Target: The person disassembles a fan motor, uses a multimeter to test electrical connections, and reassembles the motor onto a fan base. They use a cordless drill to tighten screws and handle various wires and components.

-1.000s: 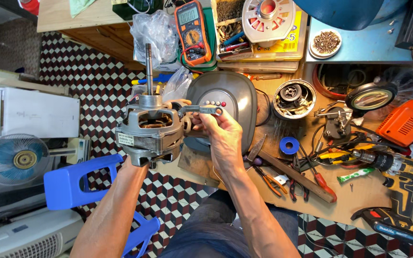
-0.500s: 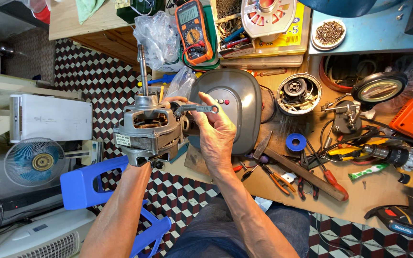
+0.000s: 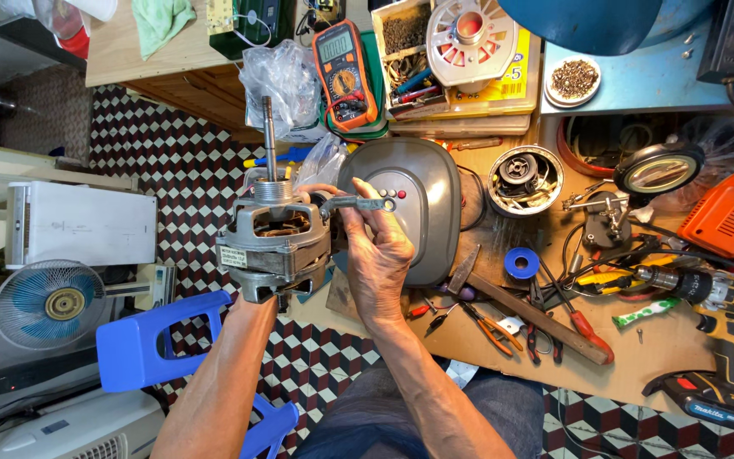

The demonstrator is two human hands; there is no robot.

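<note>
A grey metal fan motor (image 3: 275, 240) with a long steel shaft (image 3: 269, 136) pointing away from me is held up over the floor. My left hand (image 3: 256, 308) grips it from underneath, mostly hidden behind the housing. My right hand (image 3: 377, 251) holds a small metal wrench (image 3: 357, 204) whose left end sits at the motor's top right edge. Behind my right hand lies a grey oval fan base cover (image 3: 418, 204) with buttons.
A wooden workbench (image 3: 639, 357) carries a hammer (image 3: 545, 319), pliers (image 3: 490, 327), blue tape roll (image 3: 521, 262), a cordless drill (image 3: 724, 293), an orange tool (image 3: 728, 217) and a multimeter (image 3: 346, 72). A blue plastic stool (image 3: 150, 344) and a small fan (image 3: 48, 303) stand at left.
The motor and both hands stay together in nearly the same pose. The view has shifted slightly, with the bench sliding left in frame.
</note>
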